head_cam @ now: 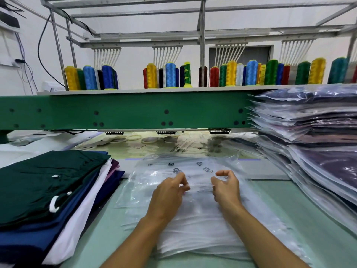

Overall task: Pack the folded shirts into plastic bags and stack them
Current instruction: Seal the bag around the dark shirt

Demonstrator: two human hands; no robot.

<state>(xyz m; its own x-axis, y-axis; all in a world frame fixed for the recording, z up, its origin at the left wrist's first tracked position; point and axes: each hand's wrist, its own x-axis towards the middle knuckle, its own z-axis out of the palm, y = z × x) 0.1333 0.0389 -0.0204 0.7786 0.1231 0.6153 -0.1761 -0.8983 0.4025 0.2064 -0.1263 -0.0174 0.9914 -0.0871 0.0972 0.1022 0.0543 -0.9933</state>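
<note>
From where I stand, the step in hand looks like opening a fresh bag. Both hands are over the pile of clear flat plastic bags point(193, 229) in the middle of the pale green table point(108, 225). The left hand point(170, 192) has its fingertips drawn together and seems to pinch the film of the top bag point(173, 167), the one with small printed symbols near its far edge. The right hand point(227, 188) is curled just beside it, thumb raised. The plastic is too clear for me to tell whether it has hold of the film or only hovers. Neither hand has a shirt.

The stack of folded shirts point(48, 190) sits on the person's left, just beside the bags, a dark green one on top and navy, white and purple beneath. Next, I judge, the bag's mouth must be parted, then the green shirt fetched and slid in. Thin film clings, so two bags may lift together.

On the right a tall stack of bagged shirts point(318, 151) leans toward the work spot and crowds that side; it looks slippery. Behind, the green metal machine beam point(125, 113) hangs low over the far table, with cones of coloured thread point(170, 74) on the shelf above
</note>
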